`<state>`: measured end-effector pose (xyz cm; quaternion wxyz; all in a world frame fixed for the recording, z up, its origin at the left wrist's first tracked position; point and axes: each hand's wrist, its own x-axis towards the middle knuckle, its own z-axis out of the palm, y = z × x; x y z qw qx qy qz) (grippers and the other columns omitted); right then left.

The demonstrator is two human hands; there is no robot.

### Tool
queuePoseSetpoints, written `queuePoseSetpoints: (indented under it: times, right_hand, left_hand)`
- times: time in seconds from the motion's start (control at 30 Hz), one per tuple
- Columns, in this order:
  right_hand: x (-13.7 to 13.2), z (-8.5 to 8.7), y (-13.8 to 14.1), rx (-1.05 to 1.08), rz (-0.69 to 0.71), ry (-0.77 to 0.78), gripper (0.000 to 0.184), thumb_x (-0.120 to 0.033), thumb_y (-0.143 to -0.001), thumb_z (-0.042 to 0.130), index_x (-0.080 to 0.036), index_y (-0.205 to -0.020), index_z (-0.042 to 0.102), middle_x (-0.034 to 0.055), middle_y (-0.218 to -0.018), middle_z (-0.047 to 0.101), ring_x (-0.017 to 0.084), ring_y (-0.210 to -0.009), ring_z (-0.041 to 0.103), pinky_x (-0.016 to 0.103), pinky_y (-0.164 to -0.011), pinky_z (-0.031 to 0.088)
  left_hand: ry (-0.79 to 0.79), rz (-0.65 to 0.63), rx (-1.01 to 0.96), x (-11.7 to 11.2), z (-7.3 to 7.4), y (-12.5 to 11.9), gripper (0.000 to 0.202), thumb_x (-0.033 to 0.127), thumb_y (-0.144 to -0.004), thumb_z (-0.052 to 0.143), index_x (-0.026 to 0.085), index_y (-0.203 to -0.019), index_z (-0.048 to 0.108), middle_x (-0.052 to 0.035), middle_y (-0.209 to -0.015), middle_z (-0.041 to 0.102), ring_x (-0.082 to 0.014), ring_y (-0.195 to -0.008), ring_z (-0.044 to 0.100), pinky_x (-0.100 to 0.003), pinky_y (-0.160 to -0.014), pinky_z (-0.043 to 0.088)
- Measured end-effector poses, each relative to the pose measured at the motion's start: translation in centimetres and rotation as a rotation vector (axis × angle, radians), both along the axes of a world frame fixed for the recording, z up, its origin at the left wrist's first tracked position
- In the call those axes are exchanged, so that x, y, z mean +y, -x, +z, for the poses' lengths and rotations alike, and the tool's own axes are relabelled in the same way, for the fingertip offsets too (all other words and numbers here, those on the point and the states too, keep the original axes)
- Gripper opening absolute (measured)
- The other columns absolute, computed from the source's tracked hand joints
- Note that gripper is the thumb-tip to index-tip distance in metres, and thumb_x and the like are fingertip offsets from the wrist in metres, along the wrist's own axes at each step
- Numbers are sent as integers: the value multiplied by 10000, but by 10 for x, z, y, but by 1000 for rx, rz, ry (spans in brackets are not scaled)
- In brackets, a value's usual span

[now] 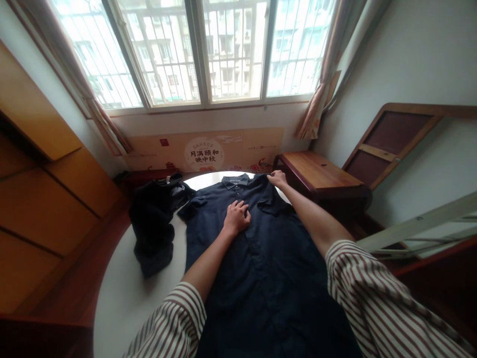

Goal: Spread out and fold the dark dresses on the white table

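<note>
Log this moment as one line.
left hand flat on navy shirt | right hand at its far shoulder | dark clothes pile beside, on white table

Round white table, navy shirt laid flat, black clothes heap at L

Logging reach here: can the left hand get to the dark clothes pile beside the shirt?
Probably yes: the left hand rests flat on the shirt, and the clothes pile lies just to its left on the same table, with nothing between them.
</note>
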<state>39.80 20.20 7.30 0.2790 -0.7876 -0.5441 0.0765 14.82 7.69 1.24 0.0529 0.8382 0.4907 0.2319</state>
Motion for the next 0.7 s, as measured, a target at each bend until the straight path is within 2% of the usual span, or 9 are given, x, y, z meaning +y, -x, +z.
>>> queuePoseSetpoints:
  times: [0.1, 0.17, 0.23, 0.3, 0.43, 0.5, 0.57, 0.7]
  right_hand:
    - [-6, -3, -1, -29, 100, 11, 310, -233, -779, 651, -120, -1059, 726, 123, -1044, 732, 238, -1026, 667, 278, -894, 506]
    - [-11, -5, -1, -50, 158, 15, 371, -248, -756, 684, -114, -1102, 708, 107, -985, 737, 221, -947, 679, 267, -838, 518]
    - [-17, -5, 2, -74, 221, 2, 454, -290, -782, 678, -115, -1201, 659, 83, -923, 735, 196, -876, 681, 256, -805, 516]
    - [-20, -4, 8, -107, 283, -20, 444, -320, -843, 616, -126, -1243, 635, 75, -918, 728, 190, -872, 675, 264, -828, 505]
    - [-18, -4, 29, -180, 445, 10, 312, -301, -871, 576, -158, -1109, 717, 109, -1149, 690, 235, -1095, 623, 291, -985, 434]
    - [-15, -9, 41, -200, 533, 73, 341, -316, -853, 617, -208, -1163, 709, 81, -1286, 641, 239, -1216, 561, 287, -1053, 385]
    - [-11, -17, 52, -211, 570, 152, 443, -387, -861, 623, -256, -1283, 645, 63, -1402, 569, 259, -1313, 485, 347, -1112, 336]
    - [-5, -33, 68, -224, 506, 282, 584, -529, -936, 477, -290, -1467, 445, 78, -1580, 327, 350, -1451, 260, 617, -1144, 165]
  left_hand:
    - [12, 4, 12, -1, 2, 0, 408, 290, -893, 514, 222, -1272, 650, -51, -1400, 567, -274, -1330, 442, -438, -1132, 343]
    - [15, 3, 14, -1, 2, -1, 407, 290, -896, 513, 225, -1275, 647, -51, -1403, 564, -277, -1335, 436, -443, -1136, 338]
    - [16, 4, 12, -1, 2, -1, 404, 290, -899, 511, 229, -1275, 647, -50, -1407, 559, -279, -1337, 432, -449, -1140, 331]
    - [18, 4, 12, -1, 1, -1, 401, 288, -901, 510, 231, -1273, 648, -49, -1409, 557, -278, -1339, 428, -449, -1142, 327]
    - [17, -3, 14, -2, 1, -1, 403, 287, -896, 515, 221, -1270, 650, -60, -1404, 560, -279, -1329, 437, -446, -1137, 335]
    - [12, -7, 15, -2, 2, 0, 402, 288, -894, 517, 215, -1266, 651, -67, -1403, 560, -283, -1325, 440, -451, -1134, 338]
    - [8, -7, 17, -2, 2, 0, 403, 289, -896, 515, 214, -1268, 649, -69, -1403, 559, -285, -1328, 436, -456, -1134, 337]
    - [-1, -10, 30, -2, 1, 0, 410, 293, -900, 506, 208, -1276, 643, -69, -1411, 554, -290, -1329, 438, -459, -1125, 345]
